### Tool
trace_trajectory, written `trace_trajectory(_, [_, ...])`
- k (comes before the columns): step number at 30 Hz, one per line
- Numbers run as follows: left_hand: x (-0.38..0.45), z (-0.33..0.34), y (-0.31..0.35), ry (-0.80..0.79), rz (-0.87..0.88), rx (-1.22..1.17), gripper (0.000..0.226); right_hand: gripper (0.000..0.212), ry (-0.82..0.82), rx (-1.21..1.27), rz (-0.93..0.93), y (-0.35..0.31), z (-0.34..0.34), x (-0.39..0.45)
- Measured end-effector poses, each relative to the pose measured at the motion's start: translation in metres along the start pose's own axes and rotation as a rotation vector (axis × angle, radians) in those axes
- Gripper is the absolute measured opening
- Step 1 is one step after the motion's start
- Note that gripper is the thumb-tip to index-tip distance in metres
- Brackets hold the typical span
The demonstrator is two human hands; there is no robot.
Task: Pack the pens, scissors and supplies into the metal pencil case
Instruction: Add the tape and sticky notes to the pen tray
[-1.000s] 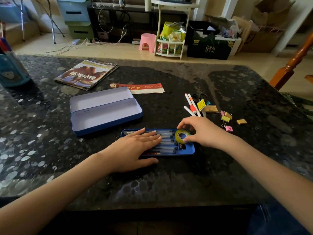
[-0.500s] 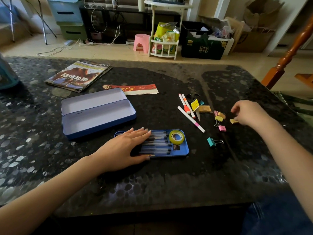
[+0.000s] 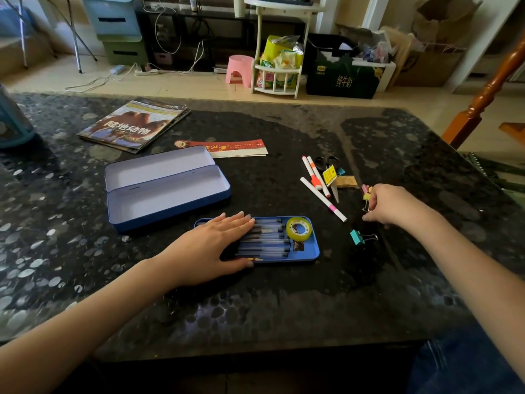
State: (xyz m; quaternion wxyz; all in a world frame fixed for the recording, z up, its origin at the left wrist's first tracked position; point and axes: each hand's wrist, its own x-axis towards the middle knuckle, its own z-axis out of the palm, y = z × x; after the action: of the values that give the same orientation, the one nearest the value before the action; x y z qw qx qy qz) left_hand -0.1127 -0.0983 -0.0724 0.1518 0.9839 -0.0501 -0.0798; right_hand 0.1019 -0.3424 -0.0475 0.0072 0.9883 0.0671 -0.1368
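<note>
Resting surface: dark speckled table (image 3: 284,302), glossy.
Room: pink stool (image 3: 239,70), white rack (image 3: 277,66), cardboard boxes behind.
Case: open metal pencil case (image 3: 167,191) left of centre; blue tray (image 3: 308,251) with pens and tape roll (image 3: 299,229) in front.
Left hand (image 3: 207,247): flat, fingers straight, on tray.
Right hand (image 3: 390,204): curled; pinching binder clips (image 3: 367,196)? Cannot tell.
Change: right hand came nearer, leaving the far clips; teal clip (image 3: 358,238) unmoved.
</note>
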Motion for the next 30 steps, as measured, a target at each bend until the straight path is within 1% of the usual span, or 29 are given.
trace_trajectory(4, [-0.001, -0.002, 0.002, 0.000, 0.004, 0.007, 0.078, 0.039, 0.043, 0.000, 0.019, 0.001, 0.006, 0.004])
trace_trajectory(8, [-0.001, -0.002, 0.002, 0.013, 0.012, 0.027, 0.078, 0.045, 0.048, 0.016, -0.009, 0.000, 0.010, 0.006])
trace_trajectory(9, [-0.001, 0.000, 0.001, 0.029, 0.032, 0.057, 0.077, 0.041, 0.052, 0.004, -0.029, 0.000, 0.009, 0.005])
trace_trajectory(11, [-0.001, 0.005, 0.002, 0.053, 0.103, 0.176, 0.077, 0.021, 0.068, 0.019, -0.077, -0.004, 0.005, -0.004])
trace_trajectory(12, [0.000, 0.007, 0.005, 0.056, 0.137, 0.230, 0.076, 0.017, 0.076, 0.055, -0.130, -0.007, 0.001, -0.010])
trace_trajectory(14, [0.001, 0.012, 0.013, 0.047, 0.188, 0.274, 0.075, 0.019, 0.083, 0.189, -0.357, -0.016, -0.006, -0.026])
trace_trajectory(16, [0.002, 0.017, 0.020, 0.035, 0.225, 0.283, 0.074, 0.023, -0.003, 0.341, -0.621, -0.033, -0.011, -0.051])
trace_trajectory(17, [0.002, 0.019, 0.020, 0.032, 0.230, 0.285, 0.074, 0.025, -0.059, 0.376, -0.717, -0.041, -0.009, -0.061])
trace_trajectory(19, [0.002, 0.021, 0.018, 0.025, 0.213, 0.275, 0.074, 0.024, -0.091, 0.358, -0.818, -0.052, 0.003, -0.068])
trace_trajectory(21, [0.002, 0.022, 0.016, 0.022, 0.203, 0.268, 0.074, 0.021, -0.060, 0.327, -0.839, -0.056, 0.015, -0.065])
trace_trajectory(23, [0.002, 0.022, 0.016, 0.013, 0.206, 0.265, 0.074, 0.019, -0.054, 0.318, -0.819, -0.055, 0.020, -0.062])
trace_trajectory(27, [0.004, 0.023, 0.016, -0.003, 0.206, 0.254, 0.073, 0.018, -0.010, 0.279, -0.797, -0.054, 0.025, -0.056])
trace_trajectory(30, [0.004, 0.023, 0.015, 0.015, 0.214, 0.254, 0.072, 0.018, 0.027, 0.276, -0.803, -0.055, 0.028, -0.055])
